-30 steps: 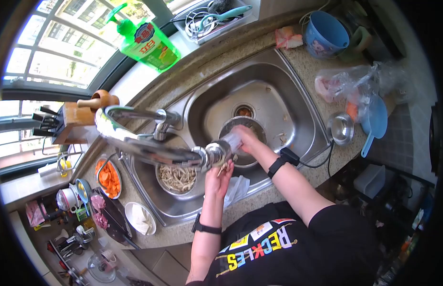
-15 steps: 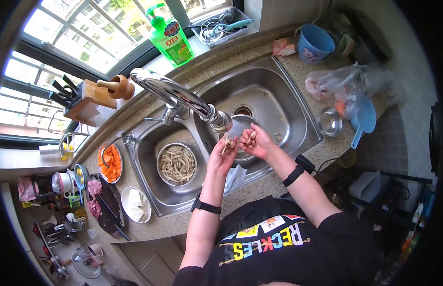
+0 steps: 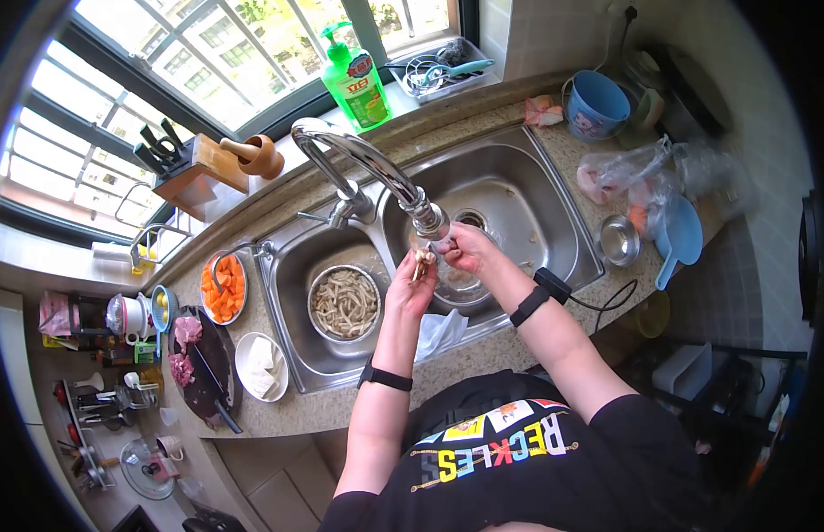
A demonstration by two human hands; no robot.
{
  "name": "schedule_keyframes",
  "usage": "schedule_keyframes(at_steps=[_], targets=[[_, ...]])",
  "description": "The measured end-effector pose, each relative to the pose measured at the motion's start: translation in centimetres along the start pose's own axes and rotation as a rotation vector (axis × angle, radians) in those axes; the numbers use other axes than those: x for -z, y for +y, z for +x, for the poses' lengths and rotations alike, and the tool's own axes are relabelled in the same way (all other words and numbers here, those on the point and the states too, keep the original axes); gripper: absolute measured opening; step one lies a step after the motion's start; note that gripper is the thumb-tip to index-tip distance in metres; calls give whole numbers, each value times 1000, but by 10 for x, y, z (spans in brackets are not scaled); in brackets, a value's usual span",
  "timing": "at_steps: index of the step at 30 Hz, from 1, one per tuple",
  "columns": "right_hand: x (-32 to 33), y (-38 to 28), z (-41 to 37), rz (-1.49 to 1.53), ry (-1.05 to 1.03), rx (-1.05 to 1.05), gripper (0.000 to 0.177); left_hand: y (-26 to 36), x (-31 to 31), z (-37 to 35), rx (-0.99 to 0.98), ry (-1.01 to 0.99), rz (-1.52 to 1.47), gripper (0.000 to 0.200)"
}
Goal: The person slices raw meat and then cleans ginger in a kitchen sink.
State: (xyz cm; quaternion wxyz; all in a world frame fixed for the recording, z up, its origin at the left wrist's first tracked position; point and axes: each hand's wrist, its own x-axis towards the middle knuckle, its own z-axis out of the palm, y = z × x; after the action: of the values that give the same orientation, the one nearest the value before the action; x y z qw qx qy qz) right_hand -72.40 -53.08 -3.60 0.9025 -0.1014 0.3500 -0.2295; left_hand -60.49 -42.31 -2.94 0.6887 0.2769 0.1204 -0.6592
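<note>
Under the chrome faucet, my left hand is closed round a few small pale pieces, which look like mushrooms. My right hand is beside it at the spout, fingers curled; what it holds is too small to name. Below both hands a round strainer or bowl sits in the right sink basin, partly hidden. The left basin holds a metal bowl full of pale, elongated mushroom-like pieces in water.
Left of the sink are orange chunks in a bowl, white blocks in a bowl and a board with meat and a knife. A metal bowl, blue scoop and plastic bags lie right.
The view has shifted, so the sink and counter appear further right. My right hand has moved up close to the spout, and its fingers have curled more.
</note>
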Motion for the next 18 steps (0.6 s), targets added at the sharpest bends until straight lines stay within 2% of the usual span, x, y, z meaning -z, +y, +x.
schedule_keyframes(at_steps=[1,3,4,5,7,8,9,12,14,18], targets=[[-2,2,-8,-4,0,-2,23,-1,-2,0,-3,0,-4,13],[-11,10,-29,-442,11,223,16,-3,-3,1,-24,141,-25,12],[0,14,-32,-566,-13,278,11,-4,-3,2,-25,142,-30,12],[1,21,-36,-569,-12,273,11,-6,-3,4,-16,165,-15,12],[4,33,-41,-1100,71,663,15,-10,-1,4,-1,192,1,12],[-14,29,-66,-1275,96,757,16,-12,3,7,41,120,15,13],[-12,30,-67,-1276,101,755,16,-14,5,8,82,48,29,13],[-8,32,-71,-1237,93,848,14,-19,9,13,82,19,82,13],[-9,31,-75,-1386,107,986,10,-22,11,15,88,11,72,12],[-5,39,-71,-1341,145,1142,9,-29,9,14,70,57,62,11]])
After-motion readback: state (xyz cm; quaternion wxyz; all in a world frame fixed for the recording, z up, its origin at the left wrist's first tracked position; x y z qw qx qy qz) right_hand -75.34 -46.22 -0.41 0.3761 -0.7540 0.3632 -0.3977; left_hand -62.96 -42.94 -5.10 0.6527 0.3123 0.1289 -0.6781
